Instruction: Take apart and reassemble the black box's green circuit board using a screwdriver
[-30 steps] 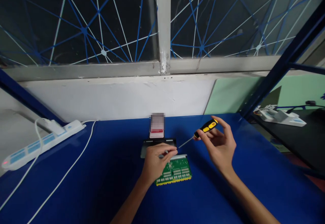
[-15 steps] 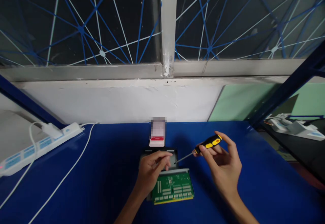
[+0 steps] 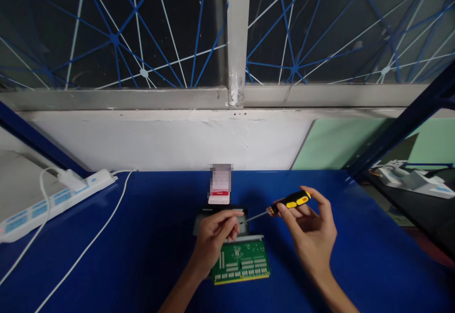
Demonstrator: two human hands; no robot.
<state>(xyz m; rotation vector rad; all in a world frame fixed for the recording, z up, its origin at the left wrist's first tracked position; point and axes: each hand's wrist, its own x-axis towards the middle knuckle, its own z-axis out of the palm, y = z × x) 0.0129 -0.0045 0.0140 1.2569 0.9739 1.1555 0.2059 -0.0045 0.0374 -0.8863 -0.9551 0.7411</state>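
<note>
My right hand holds a black and yellow screwdriver by its handle, the shaft slanting down to the left. Its tip is close to the fingers of my left hand, which are pinched together; whatever they may hold is too small to make out. Below them lies a green circuit board with white connectors and a yellow front edge. Behind the board sits a grey metal tray-like case, partly covered by my left hand.
A phone with a partly blurred screen stands behind the case. On the left of the blue table lies a white power strip with a white cable. Blue frame posts rise at both sides, and a wall stands behind.
The screwdriver has tilted a little flatter, and its tip has moved slightly left and up, closer to my left fingers. My left hand has barely moved.
</note>
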